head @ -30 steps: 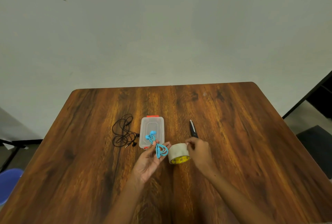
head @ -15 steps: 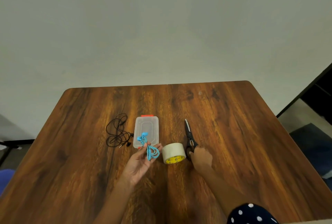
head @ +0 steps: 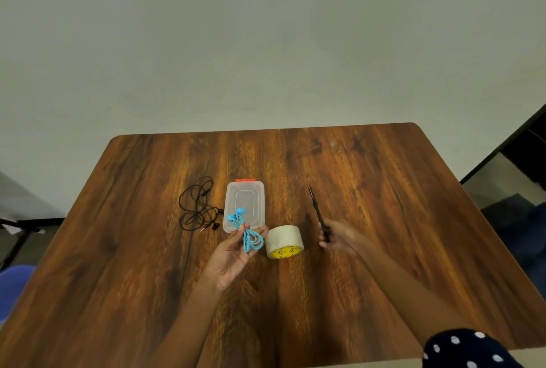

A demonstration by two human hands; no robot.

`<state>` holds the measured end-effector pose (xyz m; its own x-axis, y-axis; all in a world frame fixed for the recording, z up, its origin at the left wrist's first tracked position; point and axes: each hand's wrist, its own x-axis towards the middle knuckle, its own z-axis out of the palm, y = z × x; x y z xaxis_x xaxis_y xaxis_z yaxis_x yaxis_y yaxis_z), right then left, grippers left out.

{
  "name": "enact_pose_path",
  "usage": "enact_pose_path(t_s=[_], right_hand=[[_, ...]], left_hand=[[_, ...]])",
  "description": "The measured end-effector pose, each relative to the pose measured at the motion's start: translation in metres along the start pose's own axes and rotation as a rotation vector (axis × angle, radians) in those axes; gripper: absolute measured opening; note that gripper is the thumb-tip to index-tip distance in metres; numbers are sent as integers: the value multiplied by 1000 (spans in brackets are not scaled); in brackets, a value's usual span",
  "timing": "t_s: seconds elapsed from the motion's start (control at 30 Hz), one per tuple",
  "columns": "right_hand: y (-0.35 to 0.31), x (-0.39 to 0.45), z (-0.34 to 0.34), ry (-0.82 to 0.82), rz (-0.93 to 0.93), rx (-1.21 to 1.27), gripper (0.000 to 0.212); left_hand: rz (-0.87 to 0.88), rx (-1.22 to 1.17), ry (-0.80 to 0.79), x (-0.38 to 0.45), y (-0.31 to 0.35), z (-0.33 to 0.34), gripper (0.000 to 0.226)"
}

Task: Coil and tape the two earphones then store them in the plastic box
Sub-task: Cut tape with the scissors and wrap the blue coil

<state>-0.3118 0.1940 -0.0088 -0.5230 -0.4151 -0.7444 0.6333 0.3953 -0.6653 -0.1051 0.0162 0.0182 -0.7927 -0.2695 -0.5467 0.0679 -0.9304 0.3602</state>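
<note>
On the wooden table (head: 384, 190), the left hand (head: 233, 252) pinches the coiled blue earphones (head: 249, 234) near the closed plastic box (head: 244, 205), while the right hand (head: 339, 236), off the tape roll (head: 284, 241), has gripped the scissors (head: 318, 214), suggesting cutting tape comes next.

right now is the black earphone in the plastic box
No, the black earphone lies loose on the table, to the left of the closed plastic box.
</note>
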Motion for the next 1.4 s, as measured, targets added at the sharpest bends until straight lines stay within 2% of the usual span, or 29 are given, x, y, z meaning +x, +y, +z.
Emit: enact_pose_path(t_s=[0.13,0.37,0.63,0.9,1.07,1.4], right_hand=[[-2,-31,-5,-259,-12,28,29],[25,-64,-5,-731,149,118,74],[71,-75,-11,-1020,212,243,79],[100,-91,-11,-1093,267,238,79],[111,-97,2,-1070,285,238,80],[114,-94,32,-992,208,306,78]], left_hand=[[6,30,-17,4,1,0,16],[8,33,-31,2,7,-4,15],[5,38,-19,-2,9,-5,19],[24,21,-22,-4,3,-7,19],[21,15,-22,-4,1,-7,19],[33,34,-20,-4,-3,-6,18]])
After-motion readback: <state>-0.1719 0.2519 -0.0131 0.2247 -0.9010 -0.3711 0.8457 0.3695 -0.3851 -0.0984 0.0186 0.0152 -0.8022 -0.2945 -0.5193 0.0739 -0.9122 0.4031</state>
